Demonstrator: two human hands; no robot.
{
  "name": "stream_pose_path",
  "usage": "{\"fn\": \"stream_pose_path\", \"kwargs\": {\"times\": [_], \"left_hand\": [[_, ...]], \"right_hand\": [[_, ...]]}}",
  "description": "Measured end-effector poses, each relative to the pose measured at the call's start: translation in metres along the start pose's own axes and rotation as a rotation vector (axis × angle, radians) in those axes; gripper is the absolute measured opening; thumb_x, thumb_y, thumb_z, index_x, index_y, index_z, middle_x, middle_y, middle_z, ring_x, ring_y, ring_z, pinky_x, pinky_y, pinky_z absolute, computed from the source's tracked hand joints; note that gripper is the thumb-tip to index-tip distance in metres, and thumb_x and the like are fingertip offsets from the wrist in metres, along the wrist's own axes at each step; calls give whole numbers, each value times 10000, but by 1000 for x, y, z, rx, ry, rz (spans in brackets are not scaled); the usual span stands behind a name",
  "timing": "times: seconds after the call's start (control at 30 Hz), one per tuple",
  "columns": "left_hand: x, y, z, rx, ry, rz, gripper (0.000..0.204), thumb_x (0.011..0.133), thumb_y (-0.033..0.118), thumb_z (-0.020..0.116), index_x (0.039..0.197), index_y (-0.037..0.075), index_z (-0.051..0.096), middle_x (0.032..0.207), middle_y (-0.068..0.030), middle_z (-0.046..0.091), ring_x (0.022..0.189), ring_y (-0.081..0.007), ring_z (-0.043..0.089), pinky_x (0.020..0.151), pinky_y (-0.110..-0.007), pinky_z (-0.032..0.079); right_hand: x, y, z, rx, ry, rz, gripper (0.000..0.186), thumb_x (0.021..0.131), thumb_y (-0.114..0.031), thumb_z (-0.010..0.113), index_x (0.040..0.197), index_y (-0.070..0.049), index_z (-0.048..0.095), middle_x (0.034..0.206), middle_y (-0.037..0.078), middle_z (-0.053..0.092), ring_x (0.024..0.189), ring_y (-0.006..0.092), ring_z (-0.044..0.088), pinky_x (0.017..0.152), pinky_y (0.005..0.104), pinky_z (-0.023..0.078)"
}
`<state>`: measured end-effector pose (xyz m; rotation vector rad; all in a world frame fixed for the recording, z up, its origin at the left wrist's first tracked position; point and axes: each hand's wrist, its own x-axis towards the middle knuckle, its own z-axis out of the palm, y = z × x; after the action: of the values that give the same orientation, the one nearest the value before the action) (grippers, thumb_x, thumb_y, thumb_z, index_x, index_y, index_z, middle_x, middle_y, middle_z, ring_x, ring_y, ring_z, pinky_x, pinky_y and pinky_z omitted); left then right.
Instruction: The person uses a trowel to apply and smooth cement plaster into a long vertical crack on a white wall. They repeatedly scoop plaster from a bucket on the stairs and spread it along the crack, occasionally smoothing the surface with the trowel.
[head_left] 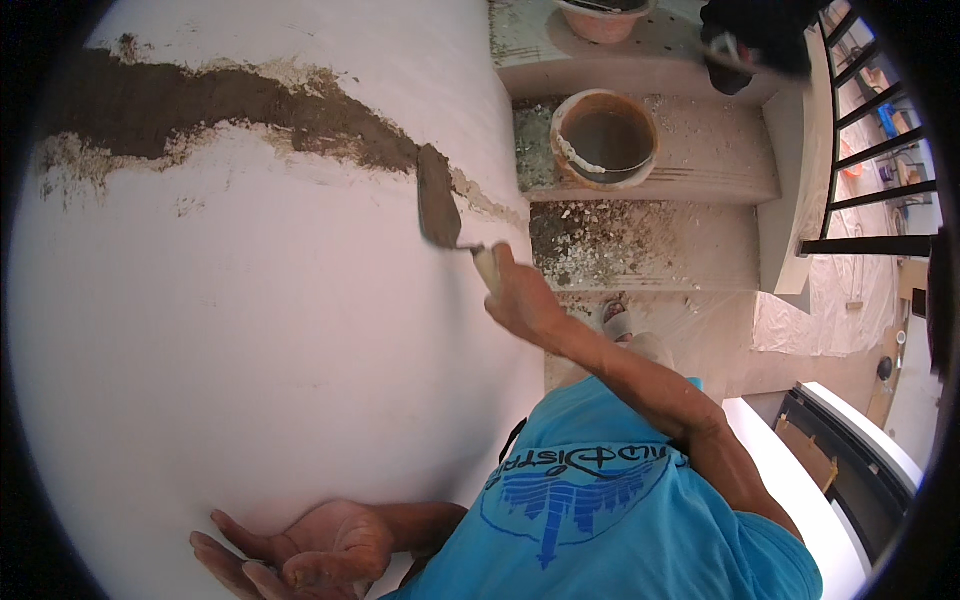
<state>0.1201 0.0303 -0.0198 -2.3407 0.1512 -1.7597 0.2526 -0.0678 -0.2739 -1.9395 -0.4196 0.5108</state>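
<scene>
My right hand is closed around the pale handle of a trowel. The blade, coated in grey-brown mortar, lies at the white wall, its tip at the right end of a rough mortar band. From there a thin, ragged strip of exposed wall runs down toward the stairs. Low on the left, my left hand is beside the wall, palm up, fingers apart, holding nothing.
A mortar-stained bucket with grey contents stands on a stair step. Crumbled debris litters the step below. Another tub sits higher, near a blurred dark shape. A black railing borders the right side.
</scene>
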Motion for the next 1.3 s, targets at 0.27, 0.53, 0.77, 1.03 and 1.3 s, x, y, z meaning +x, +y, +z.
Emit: {"fn": "stream_pose_path", "kwargs": {"times": [0.27, 0.53, 0.77, 1.03, 1.3], "left_hand": [[-3, -15, -11, 240, 21, 150, 444, 1074, 306, 389, 1047, -35, 672, 1116, -285, 651, 1151, -525, 592, 847, -632, 598], [-6, -19, -14, 267, -16, 99, 257, 1033, 148, 499, 1081, -17, 690, 1179, -283, 651, 1161, -445, 623, 902, -544, 589], [-13, -20, -16, 315, -66, 123, 247, 1032, 161, 517, 1052, -24, 679, 1170, -248, 660, 1151, -411, 636, 930, -527, 585], [-4, -4, -8, 348, -129, -19, 274, 1045, 143, 488, 1081, -80, 642, 1241, -263, 608, 1194, -388, 605, 999, -486, 551], [42, 3, -53, 572, -215, 197, 332, 1051, 224, 504, 1179, -46, 647, 1276, -224, 636, 1192, -354, 617, 1021, -498, 507]], "right_hand": [[-35, 22, -32, 110, -105, -19, 473, 761, -47, 629, 1160, 2, 379, 749, 287, 606, 772, 524, 623, 675, 560, 468], [-16, 1, -27, 3, -194, -50, 493, 766, -35, 636, 1170, 27, 360, 791, 307, 624, 764, 510, 637, 700, 584, 505], [-32, 15, -47, 82, -148, -147, 476, 761, -35, 623, 1148, 11, 351, 742, 286, 592, 738, 505, 617, 630, 554, 466], [-5, 15, -53, 4, -277, -147, 494, 772, -43, 629, 1183, 21, 361, 834, 282, 625, 814, 497, 632, 695, 570, 488], [-48, 93, -162, -108, -316, -20, 529, 747, -113, 723, 1230, 2, 542, 1005, 299, 658, 1013, 425, 649, 889, 506, 503]]}}
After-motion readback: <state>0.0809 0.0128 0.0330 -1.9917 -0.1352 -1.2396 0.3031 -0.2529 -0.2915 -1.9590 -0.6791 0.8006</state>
